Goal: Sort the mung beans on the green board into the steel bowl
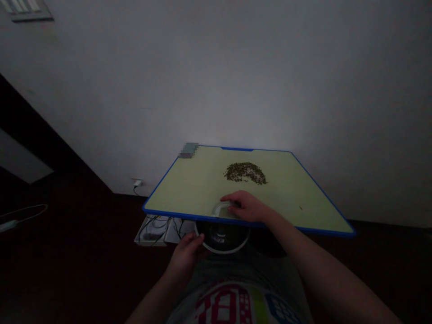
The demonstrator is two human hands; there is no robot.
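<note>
A pale yellow-green table (189, 189) with a blue rim is in front of me. My left hand (189, 249) grips the left side of a dark bowl (221, 236) with a pale rim, held just below the table's near edge. My right hand (248, 207) rests at that edge above the bowl, its fingers closed on a clear, curved dish-like piece (221, 208). Part of this clear piece is hidden by the fingers. Beyond the right hand lies a loose, arc-shaped heap of small dark grains (245, 172); their kind is too small to tell.
A blurred grey object (189, 150) sits at the table's far left corner. The far edge is by a pale wall (236, 90). Below left are a white box of cables (153, 229) and a plugged-in charger (137, 183). A tiny brown bit (300, 208) lies right.
</note>
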